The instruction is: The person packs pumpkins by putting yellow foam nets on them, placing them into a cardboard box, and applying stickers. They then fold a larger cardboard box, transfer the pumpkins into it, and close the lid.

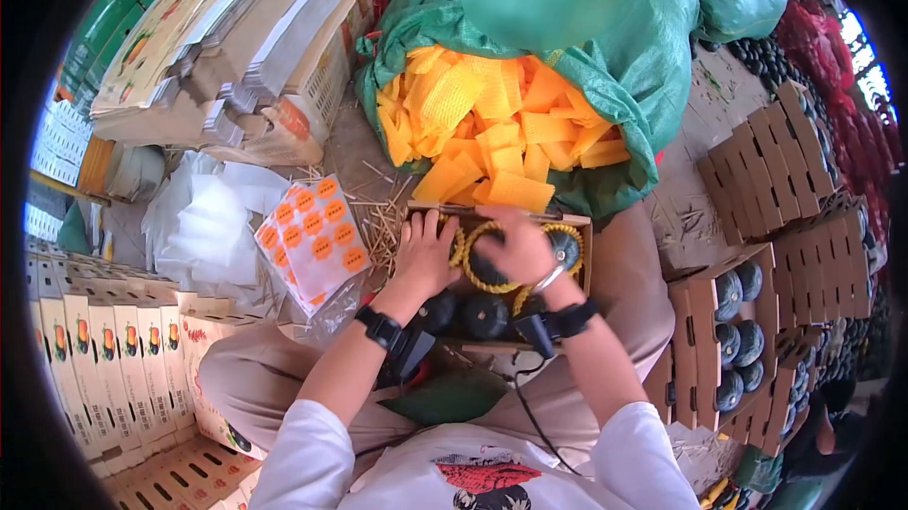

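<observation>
The right hand (515, 245) grips a dark fruit (487, 269) ringed by a yellow foam net (473, 237), over a cardboard box (579, 226) of like fruit. The left hand (423, 255) rests just beside it, grip unclear. A sheet of orange stickers (317, 236) lies left of that hand, and a green sack (643, 65) lies beyond both.

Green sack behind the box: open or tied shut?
Open: the green sack has its mouth rolled back, baring heaped yellow foam nets.

Orange sticker sheets (317, 237) lie on the floor beside white bags (203, 217); flat cartons (218, 27) are stacked top left; a green sack (643, 56) gapes ahead; filled boxes (733, 321) stand right.
</observation>
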Demonstrator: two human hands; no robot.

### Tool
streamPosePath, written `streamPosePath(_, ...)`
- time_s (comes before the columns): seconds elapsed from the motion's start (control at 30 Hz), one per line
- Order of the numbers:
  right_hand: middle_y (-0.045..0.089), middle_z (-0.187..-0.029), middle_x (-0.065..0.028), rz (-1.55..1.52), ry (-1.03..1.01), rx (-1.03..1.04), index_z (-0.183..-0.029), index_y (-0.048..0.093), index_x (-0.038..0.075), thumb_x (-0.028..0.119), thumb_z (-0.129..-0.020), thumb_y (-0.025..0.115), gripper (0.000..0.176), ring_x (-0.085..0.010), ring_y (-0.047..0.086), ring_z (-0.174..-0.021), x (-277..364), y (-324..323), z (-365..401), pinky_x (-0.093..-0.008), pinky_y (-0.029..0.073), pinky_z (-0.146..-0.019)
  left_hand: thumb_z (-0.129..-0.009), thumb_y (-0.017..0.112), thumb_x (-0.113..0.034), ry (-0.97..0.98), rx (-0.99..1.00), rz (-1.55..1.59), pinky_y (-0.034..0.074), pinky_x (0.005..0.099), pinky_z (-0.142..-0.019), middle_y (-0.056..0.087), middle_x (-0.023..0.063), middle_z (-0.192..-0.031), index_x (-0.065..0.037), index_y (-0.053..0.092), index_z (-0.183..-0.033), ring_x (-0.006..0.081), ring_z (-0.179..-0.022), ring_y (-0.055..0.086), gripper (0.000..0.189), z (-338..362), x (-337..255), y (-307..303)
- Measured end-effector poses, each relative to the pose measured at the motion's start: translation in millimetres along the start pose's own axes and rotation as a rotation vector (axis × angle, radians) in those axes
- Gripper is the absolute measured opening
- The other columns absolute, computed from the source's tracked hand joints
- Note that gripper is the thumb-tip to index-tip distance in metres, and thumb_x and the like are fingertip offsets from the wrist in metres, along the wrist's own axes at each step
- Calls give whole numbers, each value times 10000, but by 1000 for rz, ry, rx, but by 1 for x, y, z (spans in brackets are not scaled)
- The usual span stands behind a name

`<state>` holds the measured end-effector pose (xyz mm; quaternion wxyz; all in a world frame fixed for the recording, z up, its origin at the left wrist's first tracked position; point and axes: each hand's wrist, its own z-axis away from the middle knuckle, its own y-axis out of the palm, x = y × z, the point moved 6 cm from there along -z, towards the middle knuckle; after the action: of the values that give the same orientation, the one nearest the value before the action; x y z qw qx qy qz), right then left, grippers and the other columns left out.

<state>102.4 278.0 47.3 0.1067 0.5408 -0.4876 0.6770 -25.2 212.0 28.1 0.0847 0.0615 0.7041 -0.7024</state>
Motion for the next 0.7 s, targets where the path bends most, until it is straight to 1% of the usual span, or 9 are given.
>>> streamPosePath(0.13, 503, -1243, -154, 764, -3, 205, -1065, 632, 129, 243, -767, 550, 329, -303, 495, -1113, -38, -47, -65, -398, 392, -935, -707, 694, -244, -20, -82, 82, 281, 442, -997, 381, 172, -1275, -96, 469, -1224, 359, -1175, 352, 583, 14, -7, -23)
streamPosePath(0.2, 450, -1325, -92, 954, 148, 703, -1104, 628, 185, 276, -792, 513, 344, -270, 451, -1178, -69, -32, -87, -394, 379, -950, -732, 667, -188, -101, -26, 243, 315, 423, -980, 433, 153, -1240, -82, 523, -1170, 346, -1155, 388, 474, 21, 6, -13)
streamPosePath(0.23, 419, -1360, -30, 706, 273, 1022, -1164, 589, 186, 308, -795, 522, 394, -242, 393, -1234, -121, -10, -94, -407, 336, -984, -737, 624, -76, -45, -142, 253, 360, 415, -933, 488, 136, -1166, -66, 554, -1117, 331, -1098, 427, 386, 28, 8, -19)
streamPosePath(0.27, 432, -1333, -114, 687, 216, 1114, -1198, 558, 165, 389, -759, 530, 493, -290, 413, -1208, -164, 1, -100, -383, 338, -986, -736, 623, -69, -86, -216, 266, 375, 411, -918, 493, 139, -1157, -62, 558, -1107, 335, -1073, 444, 376, 35, 17, -27)
streamPosePath(0.33, 570, -1158, -147, 668, 53, 1113, -1071, 629, 102, 376, -747, 555, 431, -264, 525, -1084, -187, 6, -111, -379, 406, -908, -735, 619, -53, -163, -382, 288, 406, 403, -888, 503, 145, -1139, -54, 567, -1087, 342, -1023, 478, 355, 48, 38, -56)
streamPosePath(0.43, 649, -872, -155, 652, 216, 505, -860, 680, 67, 327, -734, 586, 304, -280, 616, -858, -103, -57, -111, -375, 475, -759, -749, 628, -52, -369, -262, 572, 461, 350, -806, 540, 145, -1075, -45, 566, -1094, 266, -941, 544, 350, 77, 71, -70)
streamPosePath(0.53, 627, -708, -160, 520, 41, 37, -725, 661, 31, 195, -688, 616, 174, -288, 618, -648, 15, -97, -58, -364, 496, -604, -767, 648, -74, -422, -44, 1167, 480, 285, -757, 563, 117, -1021, -49, 528, -1156, 166, -884, 566, 407, 98, 63, -60)
streamPosePath(0.6, 593, -639, -131, 205, -185, -21, -647, 624, 39, 113, -669, 642, 79, -282, 581, -561, 86, -81, 1, -337, 477, -536, -780, 654, -72, -294, 91, 1346, 481, 244, -733, 558, 69, -991, -72, 412, -1280, 102, -857, 556, 556, 103, 24, -69)
streamPosePath(0.7, 565, -691, -80, -132, -132, 113, -719, 587, 40, 58, -670, 681, 108, -195, 581, -645, 116, -7, 84, -291, 469, -564, -782, 649, -64, -135, 311, 1555, 489, 256, -705, 526, 71, -1070, -96, 293, -1363, 100, -857, 557, 682, 117, -23, -68)
